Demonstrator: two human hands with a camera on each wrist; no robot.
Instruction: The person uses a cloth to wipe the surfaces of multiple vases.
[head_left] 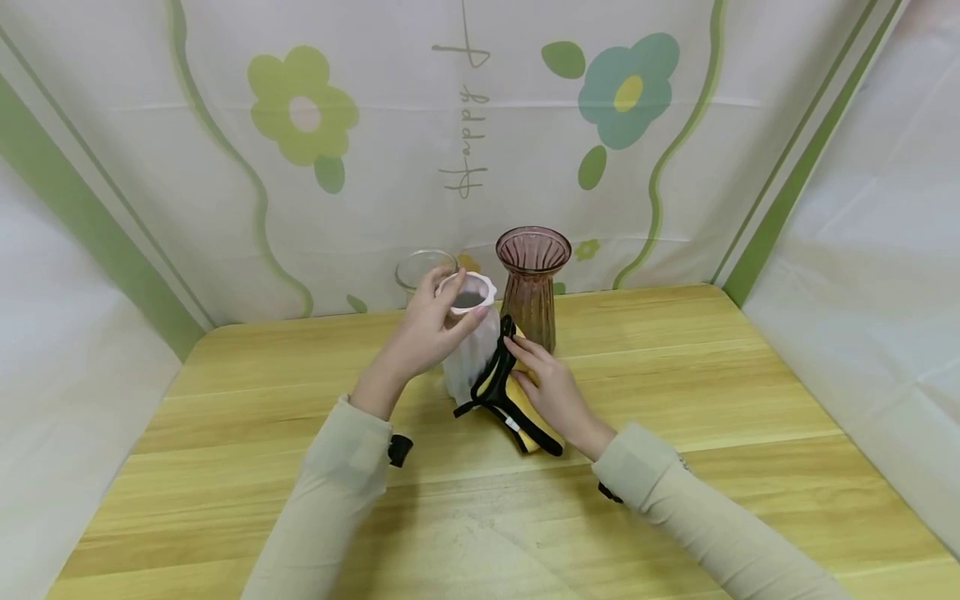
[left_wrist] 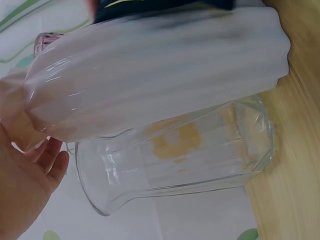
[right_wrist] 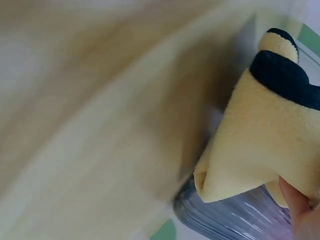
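A white vase (head_left: 463,358) with a wavy rim stands on the table, its body ribbed in the left wrist view. My left hand (head_left: 426,329) grips it around the neck, thumb and fingers on either side of the rim. In my right hand (head_left: 557,396) is a folded yellow cloth (right_wrist: 255,135) with black edging, pinched between thumb and fingers. The cloth lies along the right side of the white vase, black edge towards it. Part of the right hand is cut off in the right wrist view.
Behind the left hand stands a clear glass vase (left_wrist: 175,155), mostly hidden in the head view. A purple ribbed glass vase (head_left: 534,292) is just behind the right hand. A flower-printed curtain (head_left: 390,167) hangs along the back edge of the wooden table (head_left: 712,400).
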